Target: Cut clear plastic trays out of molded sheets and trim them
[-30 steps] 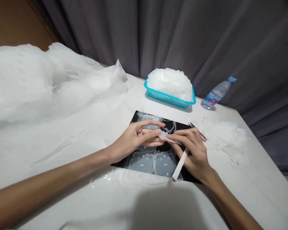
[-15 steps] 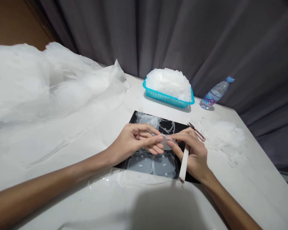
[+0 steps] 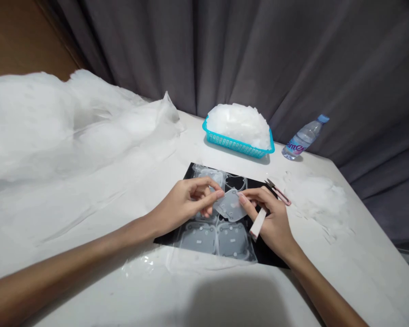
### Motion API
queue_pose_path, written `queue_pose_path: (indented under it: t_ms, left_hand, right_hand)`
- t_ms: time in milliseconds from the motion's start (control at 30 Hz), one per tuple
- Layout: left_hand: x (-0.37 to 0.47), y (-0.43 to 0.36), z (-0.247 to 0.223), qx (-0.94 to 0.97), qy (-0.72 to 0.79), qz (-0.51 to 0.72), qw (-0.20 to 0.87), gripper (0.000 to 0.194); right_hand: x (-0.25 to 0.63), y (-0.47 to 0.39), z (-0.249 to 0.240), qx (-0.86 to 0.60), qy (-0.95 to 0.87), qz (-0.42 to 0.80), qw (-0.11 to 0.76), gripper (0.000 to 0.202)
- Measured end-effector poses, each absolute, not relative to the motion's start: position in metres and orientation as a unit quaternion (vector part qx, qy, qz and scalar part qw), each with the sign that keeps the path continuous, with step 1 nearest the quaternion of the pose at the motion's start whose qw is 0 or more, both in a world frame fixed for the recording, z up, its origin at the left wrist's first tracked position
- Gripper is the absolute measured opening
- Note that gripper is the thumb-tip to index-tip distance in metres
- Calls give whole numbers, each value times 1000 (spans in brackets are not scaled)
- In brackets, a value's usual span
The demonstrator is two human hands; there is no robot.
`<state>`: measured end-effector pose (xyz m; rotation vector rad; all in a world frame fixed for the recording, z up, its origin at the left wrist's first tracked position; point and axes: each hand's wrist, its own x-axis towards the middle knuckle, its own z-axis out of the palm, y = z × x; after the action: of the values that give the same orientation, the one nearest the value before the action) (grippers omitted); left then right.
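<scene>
Between my two hands hangs a small translucent rounded piece (image 3: 231, 206), its face turned toward me. The thumb and forefinger of my left hand (image 3: 196, 198) pinch its left edge. My right hand (image 3: 267, 211) pinches the upper right edge and also keeps a white-handled tool (image 3: 258, 224) tucked against the palm, pointing down and left. Beneath lies a black mat (image 3: 271, 254) bearing a clear plastic sheet (image 3: 199, 238) with several rounded shapes. One upper shape on the sheet is only an outline with black showing through.
Small pink-handled snips (image 3: 278, 193) lie right of the mat, beside a heap of white scraps (image 3: 322, 200). Behind stand a blue basket (image 3: 238, 146) piled with white pieces and a water bottle (image 3: 301, 140). A large heap of plastic sheeting (image 3: 54, 131) covers the left.
The translucent piece has turned from nearly edge-on to face-on. My left hand's fingers have drawn back to its left edge. The white-handled tool has tilted in my right hand.
</scene>
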<state>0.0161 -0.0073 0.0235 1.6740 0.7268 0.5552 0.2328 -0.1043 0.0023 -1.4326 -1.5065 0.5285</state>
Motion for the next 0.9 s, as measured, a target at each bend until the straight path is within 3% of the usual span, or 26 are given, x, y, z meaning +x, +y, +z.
queue_pose_path:
  t_ms: [133, 267, 433, 500, 600, 733, 900]
  left_hand:
    - [1, 14, 15, 851, 273, 197, 403, 49]
    - [-10, 23, 8, 911, 213, 117, 333, 58]
    - [-13, 21, 4, 932, 205, 93, 283, 64]
    - [-12, 22, 4, 936, 207, 93, 270, 68]
    - [-11, 24, 2, 938, 210, 102, 256, 71]
    - [-13, 29, -2, 939, 210, 101, 254, 72]
    - [-18, 34, 11, 939, 181, 106, 274, 66]
  right_hand:
    - [253, -74, 2, -614, -535, 208, 542, 24]
    - [293, -13, 33, -640, -483, 60, 595, 24]
    - [337, 78, 79, -692, -473, -199, 507, 21]
    - [346, 105, 80, -723, -505, -199, 427, 27]
    - [352, 125, 65, -727, -555, -145, 376, 28]
    - [358, 124, 46, -709, -591, -98, 372, 42]
    - [339, 80, 49, -671, -593, -105, 433, 64]
